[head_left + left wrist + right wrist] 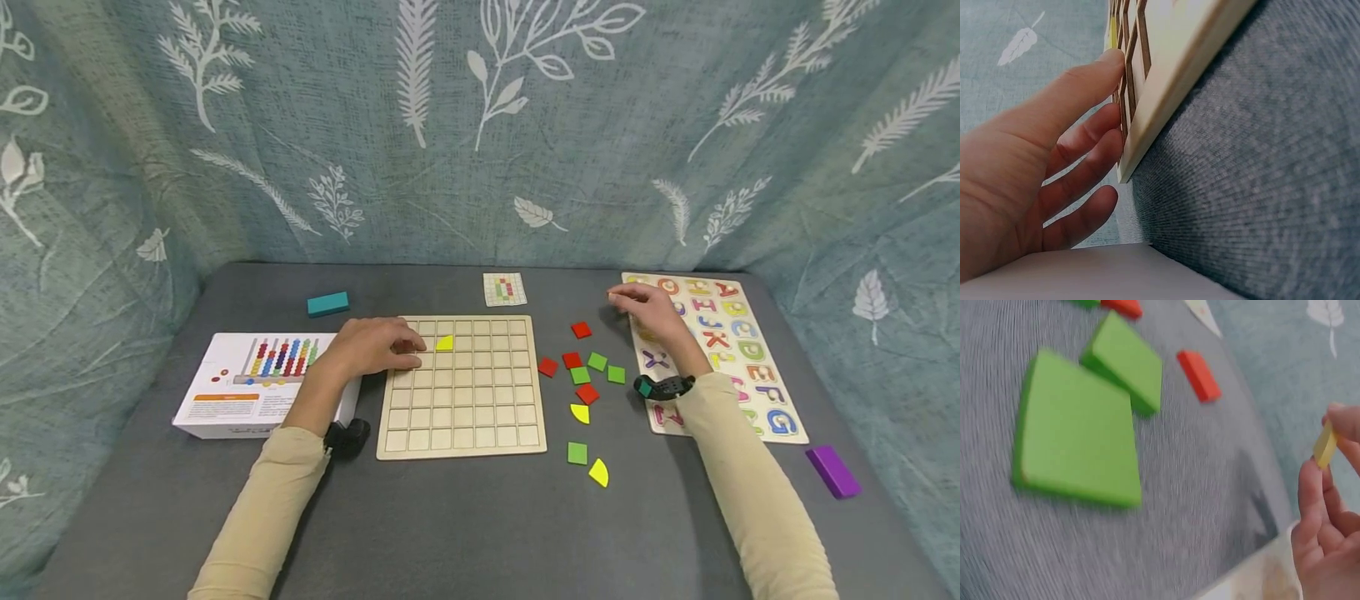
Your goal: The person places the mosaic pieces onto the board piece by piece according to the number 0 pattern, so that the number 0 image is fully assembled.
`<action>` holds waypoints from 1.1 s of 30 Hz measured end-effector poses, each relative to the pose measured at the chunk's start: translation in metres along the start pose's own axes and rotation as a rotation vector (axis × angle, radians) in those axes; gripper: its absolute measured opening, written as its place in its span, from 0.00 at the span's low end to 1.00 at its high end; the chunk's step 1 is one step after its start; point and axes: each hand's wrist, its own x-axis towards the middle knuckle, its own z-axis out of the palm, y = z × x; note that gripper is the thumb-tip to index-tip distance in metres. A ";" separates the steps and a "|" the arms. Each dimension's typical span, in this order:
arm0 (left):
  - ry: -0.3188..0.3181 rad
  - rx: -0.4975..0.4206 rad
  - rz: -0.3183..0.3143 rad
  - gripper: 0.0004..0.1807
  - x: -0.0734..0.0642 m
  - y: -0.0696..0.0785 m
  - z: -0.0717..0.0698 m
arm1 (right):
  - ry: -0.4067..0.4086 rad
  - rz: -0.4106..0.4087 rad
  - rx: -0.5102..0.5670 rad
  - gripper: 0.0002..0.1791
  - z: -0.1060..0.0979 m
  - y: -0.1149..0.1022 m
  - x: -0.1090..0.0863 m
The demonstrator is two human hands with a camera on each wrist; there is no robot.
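Observation:
My left hand (371,346) is at the upper left edge of a wooden grid board (461,450). Its fingers are loosely bent, and in the left wrist view the fingertips (1110,59) appear to touch the board's gridded face; nothing is pinched there. A yellow quarter-circle piece (445,342) sits on the grid just right of that hand. Over the left side of a letter puzzle board (757,354), my right hand (656,315) is raised. It pinches a small yellow piece (1325,445) between thumb and fingers; its full outline is hidden.
Red squares (581,330), green squares (577,452) and yellow quarter-circles (598,472) lie between the boards. A pattern card (505,289) is at the back. A white box (225,392), a teal block (327,304) and a purple block (833,472) lie toward the sides.

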 end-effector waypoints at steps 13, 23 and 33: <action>0.013 -0.006 0.009 0.13 -0.001 0.000 0.000 | -0.189 -0.049 0.312 0.22 0.047 -0.055 -0.009; 0.005 -0.004 0.015 0.13 -0.002 0.001 -0.001 | -0.292 -0.193 0.202 0.21 0.087 -0.083 -0.022; 0.001 0.000 0.021 0.14 -0.003 0.000 -0.001 | -0.350 -0.303 0.057 0.16 0.123 -0.089 -0.018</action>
